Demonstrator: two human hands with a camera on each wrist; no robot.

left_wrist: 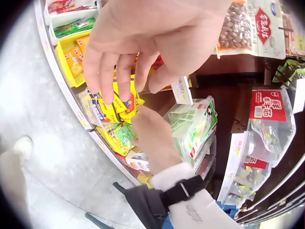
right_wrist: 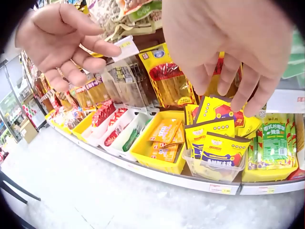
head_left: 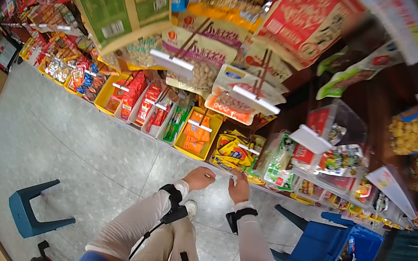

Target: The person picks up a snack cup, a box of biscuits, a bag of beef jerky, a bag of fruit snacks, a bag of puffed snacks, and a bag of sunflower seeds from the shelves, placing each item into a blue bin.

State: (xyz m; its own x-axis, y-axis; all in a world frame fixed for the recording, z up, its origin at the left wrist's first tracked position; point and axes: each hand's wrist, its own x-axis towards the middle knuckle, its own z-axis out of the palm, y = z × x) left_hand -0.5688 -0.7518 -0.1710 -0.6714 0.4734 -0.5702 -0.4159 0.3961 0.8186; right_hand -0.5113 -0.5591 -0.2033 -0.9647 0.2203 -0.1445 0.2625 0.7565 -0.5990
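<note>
In the head view my right hand (head_left: 239, 188) is just in front of the lower shelf edge, nearest a clear tub of yellow snack packets (head_left: 234, 148). The right wrist view has its loosely bent fingers overlapping the tops of those packets (right_wrist: 217, 143); nothing shows in its grasp. My left hand (head_left: 200, 178) hovers to the left of it, before a yellow bin (head_left: 208, 151) of orange packets (head_left: 197, 134). Its fingers are relaxed and spread, palm bare, in the right wrist view. Green packets (right_wrist: 275, 143) stand to the right of the yellow ones.
White and yellow bins of red packets (head_left: 134, 94) continue leftward along the shelf. Bagged nuts (head_left: 201, 55) hang above on hooks with white price tags (head_left: 256, 100). A blue stool (head_left: 35, 209) stands at left, a blue crate (head_left: 317, 257) at right. Grey tiled floor (head_left: 107, 152) lies below.
</note>
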